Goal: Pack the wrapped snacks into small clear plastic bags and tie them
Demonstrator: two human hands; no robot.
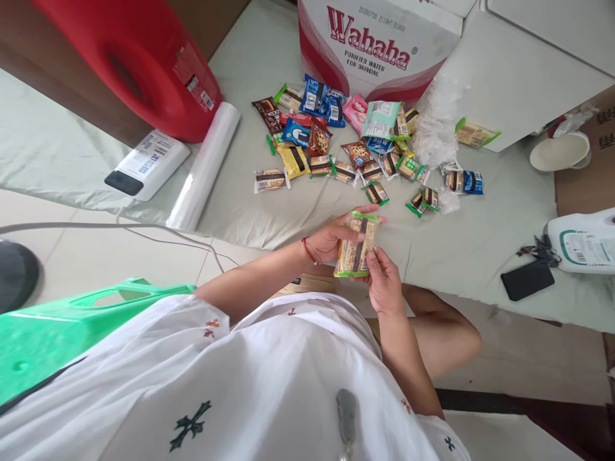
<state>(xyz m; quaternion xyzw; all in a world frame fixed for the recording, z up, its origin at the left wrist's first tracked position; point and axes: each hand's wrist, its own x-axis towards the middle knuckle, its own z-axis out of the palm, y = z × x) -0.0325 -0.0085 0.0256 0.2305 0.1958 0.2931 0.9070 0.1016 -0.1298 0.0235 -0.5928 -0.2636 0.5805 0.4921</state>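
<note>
Between my two hands, just over the table's near edge, is a clear packet of snack bars (pixel 357 246) with green ends and a dark stripe down its middle. My left hand (pixel 331 240), with a red cord at the wrist, grips it from the left, thumb across the front. My right hand (pixel 384 275) pinches its lower right edge. Beyond them lies a loose heap of small wrapped snacks, among them a yellow packet (pixel 293 160), a pale green packet (pixel 381 119) and a blue packet (pixel 314 95). A small green-ended packet (pixel 375 193) lies closest to my hands.
A Wahaha water carton (pixel 375 51) stands behind the heap, beside crumpled clear plastic (pixel 435 121). To the left are a red jug (pixel 144 64), a plastic roll (pixel 204 166) and a white device (pixel 148 163). Rightward lie a black phone (pixel 527 280), keys and a white bottle (pixel 583 243).
</note>
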